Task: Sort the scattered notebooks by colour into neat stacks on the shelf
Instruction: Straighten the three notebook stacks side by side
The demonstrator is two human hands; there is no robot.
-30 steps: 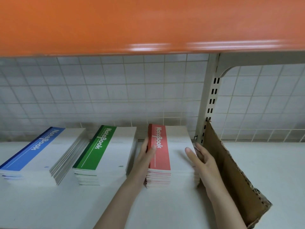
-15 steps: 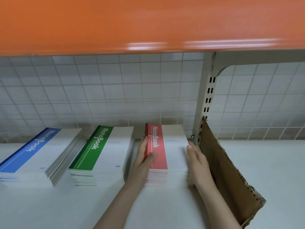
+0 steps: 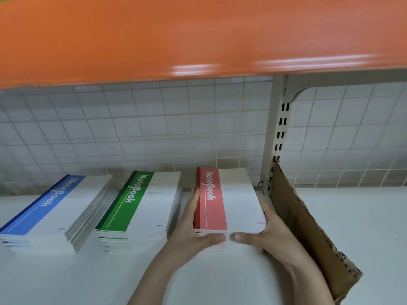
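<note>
- Red stack [image 3: 229, 203] on shelf [image 3: 220, 278], right of green stack [image 3: 141, 208], blue stack [image 3: 55, 210] far left.
- My left hand [image 3: 189, 234] grasping red stack's left edge, thumb across front.
- Right hand [image 3: 266, 234] grasping its right edge, thumb across front.
- Cardboard divider [image 3: 308, 225] just beside right hand.

At the lower left of the frame a stack of white notebooks [image 3: 50, 212] carries a blue band, the middle stack [image 3: 141, 208] a green one, the right stack [image 3: 229, 201] a red one, all lettered white. Above runs a glossy orange shelf edge [image 3: 198, 36]; behind, a white wire grid [image 3: 132, 133]; at right, plain brown cardboard [image 3: 308, 227].
</note>
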